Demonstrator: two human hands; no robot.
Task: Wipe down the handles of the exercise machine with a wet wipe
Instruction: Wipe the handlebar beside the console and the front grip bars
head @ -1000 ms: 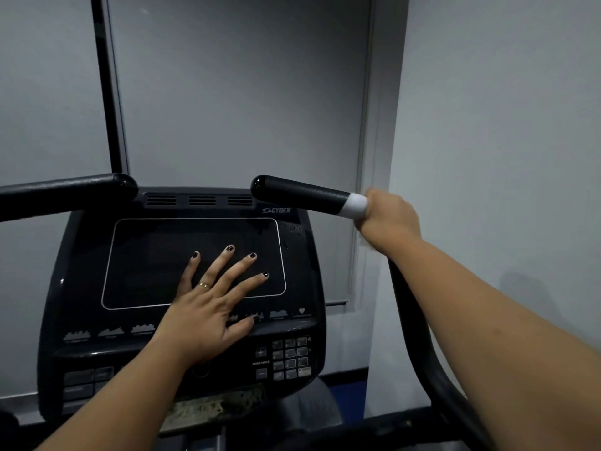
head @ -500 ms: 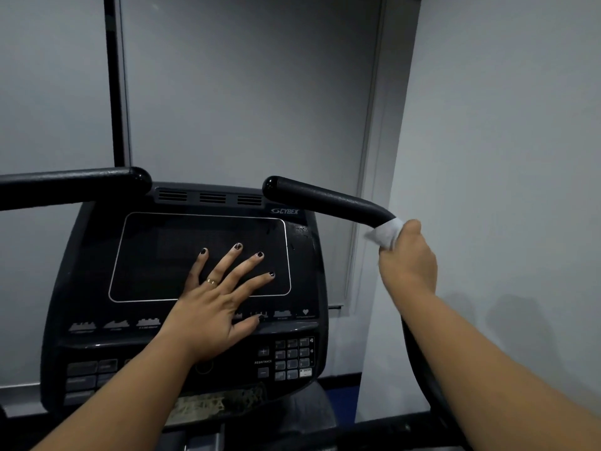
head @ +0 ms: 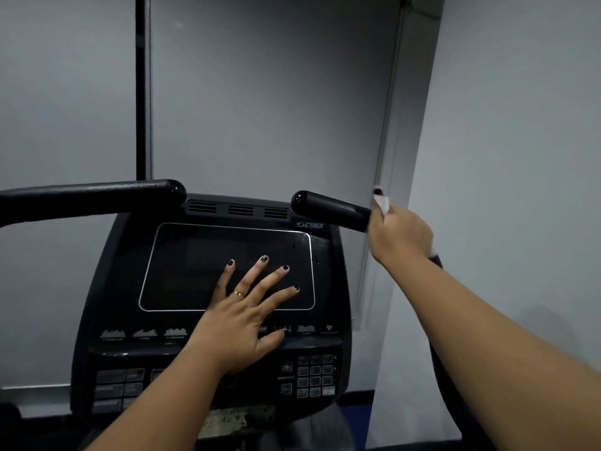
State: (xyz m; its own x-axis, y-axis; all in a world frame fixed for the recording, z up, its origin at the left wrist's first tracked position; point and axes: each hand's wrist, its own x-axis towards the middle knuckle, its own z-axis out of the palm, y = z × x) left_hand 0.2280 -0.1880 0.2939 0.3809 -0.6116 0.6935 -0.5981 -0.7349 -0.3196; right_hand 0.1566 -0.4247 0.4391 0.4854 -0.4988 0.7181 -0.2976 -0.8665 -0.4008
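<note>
The black right handle (head: 328,208) of the exercise machine juts toward the console from the right. My right hand (head: 398,234) is closed around it with a white wet wipe (head: 381,201) pinched against the bar; only a corner of the wipe shows above my fingers. The bar bends down behind my right forearm. The black left handle (head: 91,198) runs in from the left edge, untouched. My left hand (head: 242,312) lies flat with fingers spread on the dark screen of the console (head: 104,288).
A keypad (head: 313,375) sits at the console's lower right. Grey-white walls stand close behind the machine and on the right. A black vertical post (head: 140,86) rises behind the left handle.
My right hand slid down the right handle with the wipe, then came back up along the bar toward its tip. The left hand stayed flat on the screen.
</note>
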